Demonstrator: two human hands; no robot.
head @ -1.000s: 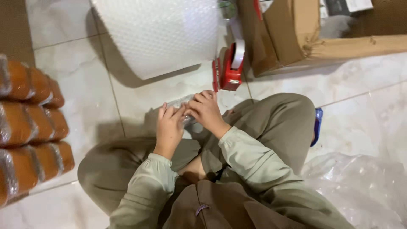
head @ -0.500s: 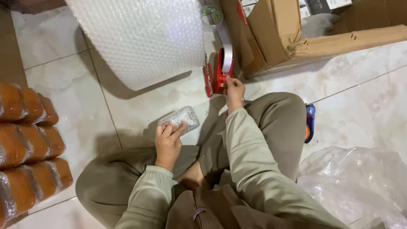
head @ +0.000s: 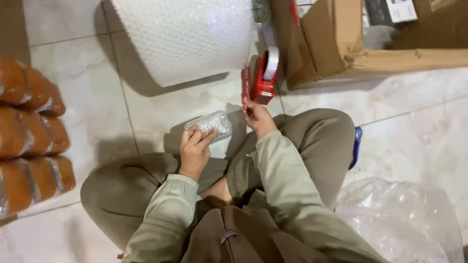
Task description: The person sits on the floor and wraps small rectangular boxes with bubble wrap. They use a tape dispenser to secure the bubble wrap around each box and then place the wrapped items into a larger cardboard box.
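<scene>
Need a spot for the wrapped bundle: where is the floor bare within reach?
Bare tile lies between the bubble wrap roll, the orange packages and the left hand. Another patch sits right of the knee, below the cardboard box. It is crowded around the red tape dispenser and the right hand.

Left hand on bubble-wrapped parcel

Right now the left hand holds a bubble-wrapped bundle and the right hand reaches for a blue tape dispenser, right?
Not quite: the tape dispenser is red, not blue, as the head view shows. The rest holds: the left hand holds the bubble-wrapped bundle, and the right hand reaches toward the dispenser on the floor.
</scene>
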